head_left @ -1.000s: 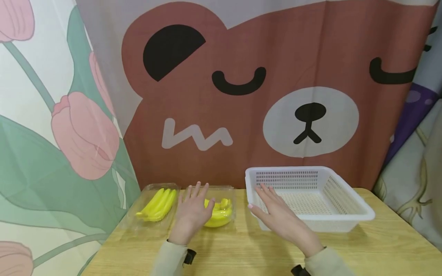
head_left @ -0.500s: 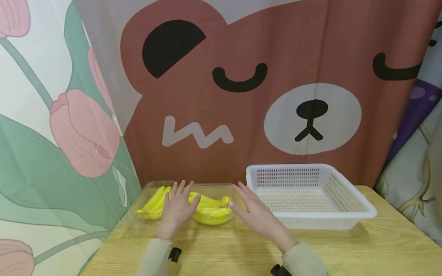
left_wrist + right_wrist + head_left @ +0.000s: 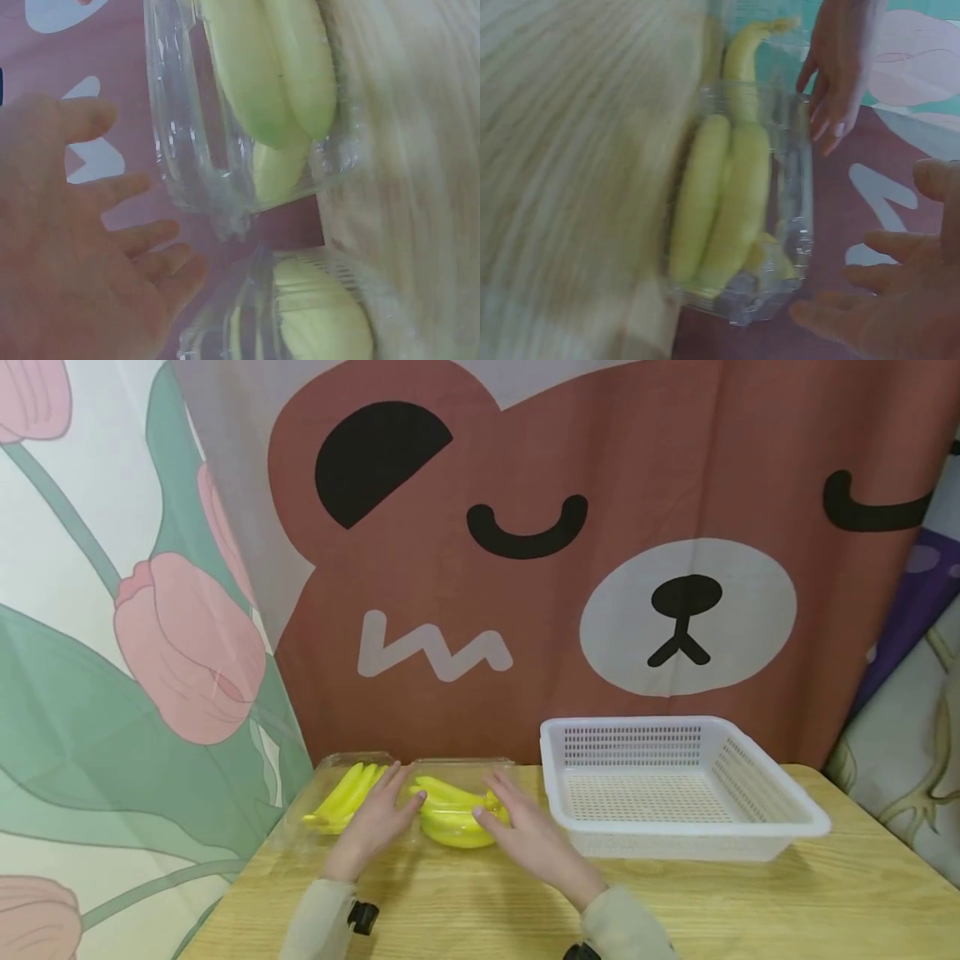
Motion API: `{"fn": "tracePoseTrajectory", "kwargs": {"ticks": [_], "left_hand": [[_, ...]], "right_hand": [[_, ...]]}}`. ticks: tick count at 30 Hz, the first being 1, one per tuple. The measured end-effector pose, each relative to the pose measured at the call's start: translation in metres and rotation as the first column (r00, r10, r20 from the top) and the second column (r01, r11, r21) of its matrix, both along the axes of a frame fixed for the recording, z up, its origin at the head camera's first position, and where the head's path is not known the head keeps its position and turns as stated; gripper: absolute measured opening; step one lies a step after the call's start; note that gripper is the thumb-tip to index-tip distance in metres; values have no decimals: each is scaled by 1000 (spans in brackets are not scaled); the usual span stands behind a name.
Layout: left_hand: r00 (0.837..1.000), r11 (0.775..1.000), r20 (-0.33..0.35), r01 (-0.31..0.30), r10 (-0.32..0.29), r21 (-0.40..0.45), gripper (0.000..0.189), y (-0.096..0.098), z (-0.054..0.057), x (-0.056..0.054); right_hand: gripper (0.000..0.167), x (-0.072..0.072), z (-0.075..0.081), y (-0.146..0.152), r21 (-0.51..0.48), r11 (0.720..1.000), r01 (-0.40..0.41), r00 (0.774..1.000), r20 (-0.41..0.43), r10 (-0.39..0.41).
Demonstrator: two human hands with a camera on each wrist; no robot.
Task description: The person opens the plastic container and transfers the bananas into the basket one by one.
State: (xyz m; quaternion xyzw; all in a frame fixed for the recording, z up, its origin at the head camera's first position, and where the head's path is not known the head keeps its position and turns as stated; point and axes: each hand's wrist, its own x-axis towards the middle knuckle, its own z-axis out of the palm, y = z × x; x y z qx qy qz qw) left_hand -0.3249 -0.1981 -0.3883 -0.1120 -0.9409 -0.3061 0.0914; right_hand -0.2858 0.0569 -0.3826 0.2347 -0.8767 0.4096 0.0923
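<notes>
Two clear plastic boxes of yellow bananas sit side by side on the table. The bananas (image 3: 453, 828) in the right box (image 3: 461, 768) lie between my two hands. My left hand (image 3: 371, 825), fingers extended, is at that box's left side and overlaps the bananas (image 3: 343, 797) of the left box (image 3: 300, 814). My right hand (image 3: 534, 839) is at its right side, fingertips over its right end in the head view. Both wrist views show spread fingers of the left hand (image 3: 90, 247) and right hand (image 3: 900, 292) beside the box wall, gripping nothing.
A white perforated plastic basket (image 3: 682, 828) stands on the wooden table (image 3: 465, 910) to the right of the boxes. Behind the table hangs a brown bear-print curtain (image 3: 420, 718), with a tulip-print curtain (image 3: 187, 643) at the left.
My right hand has moved left from the basket's front corner to the right box. My left hand has shifted left, from over that box to its left side.
</notes>
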Motion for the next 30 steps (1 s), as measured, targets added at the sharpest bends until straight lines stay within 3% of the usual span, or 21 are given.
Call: {"fn": "tracePoseTrajectory", "kwargs": {"ticks": [4,12,17,30], "left_hand": [[998,997,21,57,-59,50,67,0,-4,-2],[993,994,85,78,-84,75,79,0,-11,-3],[990,994,98,92,-98,63,92,2,-9,-2],[982,995,154,103,-104,14,89,5,0,13]], "right_hand": [[65,-4,-9,0,39,999,36,999,27,-37],[63,-7,-24,5,89,996,29,999,32,-32],[63,-8,-25,6,124,992,34,999,15,-36],[55,0,-19,8,197,979,41,999,0,-42]]}}
